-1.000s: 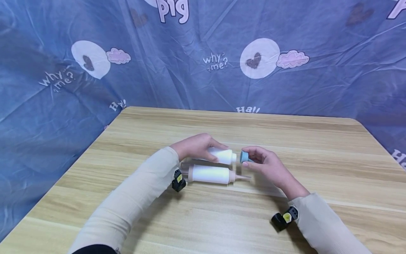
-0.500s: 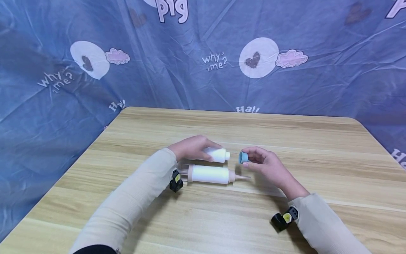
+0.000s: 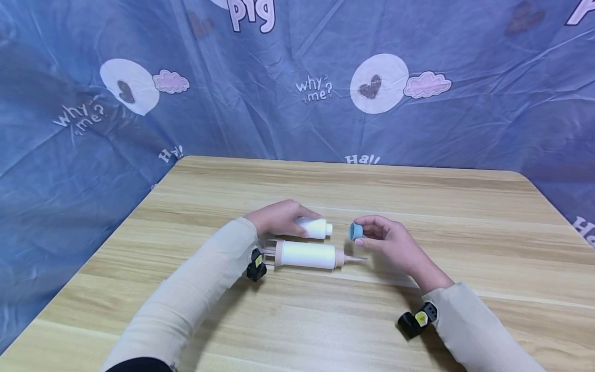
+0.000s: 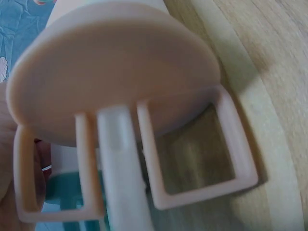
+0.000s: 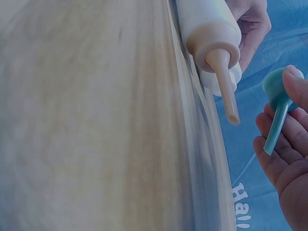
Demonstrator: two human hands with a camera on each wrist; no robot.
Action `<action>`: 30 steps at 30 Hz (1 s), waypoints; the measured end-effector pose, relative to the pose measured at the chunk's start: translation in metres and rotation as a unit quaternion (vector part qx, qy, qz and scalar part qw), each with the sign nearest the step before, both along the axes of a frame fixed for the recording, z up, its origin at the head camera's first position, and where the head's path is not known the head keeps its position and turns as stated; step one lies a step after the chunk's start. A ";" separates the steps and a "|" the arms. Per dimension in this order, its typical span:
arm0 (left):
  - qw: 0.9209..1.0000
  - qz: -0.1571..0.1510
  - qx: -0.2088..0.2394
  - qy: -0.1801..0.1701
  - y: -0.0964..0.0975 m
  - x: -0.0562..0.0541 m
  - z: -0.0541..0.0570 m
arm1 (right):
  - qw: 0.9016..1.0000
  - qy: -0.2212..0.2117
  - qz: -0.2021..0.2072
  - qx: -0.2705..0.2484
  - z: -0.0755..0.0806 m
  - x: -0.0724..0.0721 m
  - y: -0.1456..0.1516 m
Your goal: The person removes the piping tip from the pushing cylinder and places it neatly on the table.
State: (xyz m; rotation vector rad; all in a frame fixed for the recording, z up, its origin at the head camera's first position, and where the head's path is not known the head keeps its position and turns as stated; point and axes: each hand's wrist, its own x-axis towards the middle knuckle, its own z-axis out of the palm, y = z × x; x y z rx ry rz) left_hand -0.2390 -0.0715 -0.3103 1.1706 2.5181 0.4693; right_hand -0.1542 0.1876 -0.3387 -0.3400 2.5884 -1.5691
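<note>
My left hand [image 3: 279,217] grips a white syringe-like tube [image 3: 313,228] lying sideways, its bare narrow neck pointing right; teal parts [image 4: 67,185] show at its rear end in the left wrist view. In my right hand [image 3: 392,240], thumb and fingers pinch a teal nozzle cap [image 3: 356,231], its wide opening toward the neck with a gap between. The right wrist view shows its thin spout [image 5: 276,130] over the fingers. Nearer the front lies a second white syringe [image 3: 308,255] with a beige nozzle [image 5: 224,86], beige finger loops [image 4: 202,187] and a white plunger rod [image 4: 122,163]; neither hand grips it.
The wooden table [image 3: 325,320] extends round the hands, with its far edge beyond them. A blue printed cloth [image 3: 260,103] hangs behind. A small black camera [image 3: 255,266] is on the left wrist, another camera [image 3: 413,323] on the right.
My left hand has drawn the white tube leftward, widening the gap between its neck and the teal nozzle cap. My right hand stays nearly in place. The beige-ended syringe has not moved.
</note>
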 end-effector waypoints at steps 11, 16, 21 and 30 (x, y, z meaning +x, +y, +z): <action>1.000 0.006 0.008 -0.007 0.001 0.000 0.000 | 1.000 0.004 -0.001 0.005 0.003 0.001 -0.001; 1.000 0.008 0.003 -0.005 0.001 0.000 -0.001 | 1.000 0.005 -0.001 0.004 0.002 0.001 -0.001; 1.000 0.009 0.002 -0.006 0.002 0.001 -0.001 | 1.000 0.001 -0.003 0.002 -0.001 0.000 -0.001; 1.000 0.015 -0.005 -0.002 0.003 0.002 0.001 | 1.000 0.002 -0.002 -0.003 -0.001 0.000 -0.002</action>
